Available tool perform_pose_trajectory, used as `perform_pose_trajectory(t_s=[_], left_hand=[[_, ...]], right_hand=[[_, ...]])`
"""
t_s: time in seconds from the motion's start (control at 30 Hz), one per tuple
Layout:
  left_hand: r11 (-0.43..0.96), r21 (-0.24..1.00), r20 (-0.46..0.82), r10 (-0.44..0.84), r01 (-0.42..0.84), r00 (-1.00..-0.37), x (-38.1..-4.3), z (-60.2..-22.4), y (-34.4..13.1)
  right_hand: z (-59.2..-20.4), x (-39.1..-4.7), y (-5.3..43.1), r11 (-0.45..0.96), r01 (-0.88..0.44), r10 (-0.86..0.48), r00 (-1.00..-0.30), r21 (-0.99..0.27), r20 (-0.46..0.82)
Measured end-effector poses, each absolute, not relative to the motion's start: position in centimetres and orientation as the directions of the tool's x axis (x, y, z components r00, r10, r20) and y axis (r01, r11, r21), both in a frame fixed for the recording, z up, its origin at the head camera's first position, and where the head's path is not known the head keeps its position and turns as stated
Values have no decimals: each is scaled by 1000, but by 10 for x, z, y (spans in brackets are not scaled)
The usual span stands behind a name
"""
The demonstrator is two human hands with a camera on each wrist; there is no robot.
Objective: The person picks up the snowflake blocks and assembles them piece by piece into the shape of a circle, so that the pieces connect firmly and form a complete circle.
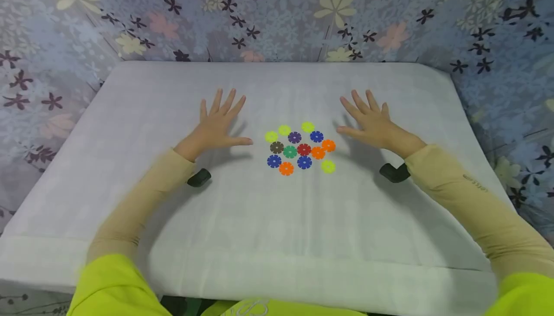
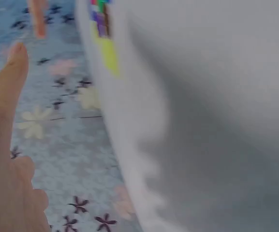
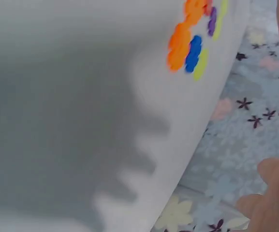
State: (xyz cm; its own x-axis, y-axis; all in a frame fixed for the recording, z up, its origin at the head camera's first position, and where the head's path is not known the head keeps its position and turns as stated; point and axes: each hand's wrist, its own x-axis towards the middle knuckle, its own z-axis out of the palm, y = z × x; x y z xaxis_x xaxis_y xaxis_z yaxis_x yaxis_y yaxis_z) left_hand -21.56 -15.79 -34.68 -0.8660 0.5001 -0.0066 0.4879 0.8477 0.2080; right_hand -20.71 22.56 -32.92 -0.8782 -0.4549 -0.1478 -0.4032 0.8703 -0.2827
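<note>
1. Sleeves [image 1: 143, 198] of beige cloth are slanting inward from both near corners over a white-covered table [image 1: 268, 220], with a bright lime shirt [image 1: 114, 287] showing nearest.
2. Dark pieces [image 1: 199, 178] are peeking out just beside the wrists, one to each side; I can't tell what they are.
3. Notched discs [image 1: 304, 149] are lying in a loose cluster mid-table, between the two hands: lime, blue, orange, purple, brown, green and red. Each round one is resting flat, its face pointing up; the cluster's long axis is running left to right.
4. Left hand [image 1: 216, 127] is hovering just left of the cluster, fingers spread apart and pointing toward the far edge, thumb aiming across at the discs.
5. Right hand [image 1: 372, 123] is mirroring it opposite, fingers also spread apart, thumb pointing inward near an orange disc [image 1: 329, 145]. Both hands are throwing soft shadows on the cover.
6. Flowered backdrop [image 1: 281, 13] is rising behind the table's far edge.
</note>
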Motion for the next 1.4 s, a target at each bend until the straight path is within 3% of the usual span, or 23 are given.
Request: perform_pose_trajectory(t_s=[0.07,0.17,0.27,0.37,0.5,0.67,0.8,0.9,1.0,1.23,1.4], left_hand=[[820,296,41,501,489,-865,-209,-346,-150],[700,570,65,483,430,-873,-196,-349,-137],[448,850,35,474,275,-880,-183,-358,-125],[234,959,29,480,160,-877,-172,-370,-118],[193,953,99,529,233,-843,-166,-382,-112],[381,751,203,644,539,-738,-163,-394,-106],[444,562,259,707,698,-658,-161,-400,-103],[435,533,288,713,726,-639,-159,-404,-101],[442,529,288,710,725,-643,-158,-405,-100],[445,558,266,704,700,-659,-157,-405,-101],[425,647,286,635,633,-718,-159,-407,-103]], right_hand=[[-331,-202,220,843,-426,-483,-869,-327,-113],[-337,-191,210,772,-475,-538,-842,-423,-37],[-346,-179,197,659,-515,-600,-799,-548,29],[-354,-170,182,552,-534,-639,-764,-640,86],[-364,-163,167,477,-593,-654,-732,-649,188],[-376,-159,150,465,-681,-675,-686,-565,271],[-388,-161,139,371,-822,-731,-546,-433,409],[-397,-161,135,290,-902,-764,-420,-320,490],[-403,-160,134,236,-931,-779,-353,-279,519],[-404,-156,131,237,-932,-810,-346,-275,474],[-403,-157,128,234,-935,-819,-337,-266,464]])
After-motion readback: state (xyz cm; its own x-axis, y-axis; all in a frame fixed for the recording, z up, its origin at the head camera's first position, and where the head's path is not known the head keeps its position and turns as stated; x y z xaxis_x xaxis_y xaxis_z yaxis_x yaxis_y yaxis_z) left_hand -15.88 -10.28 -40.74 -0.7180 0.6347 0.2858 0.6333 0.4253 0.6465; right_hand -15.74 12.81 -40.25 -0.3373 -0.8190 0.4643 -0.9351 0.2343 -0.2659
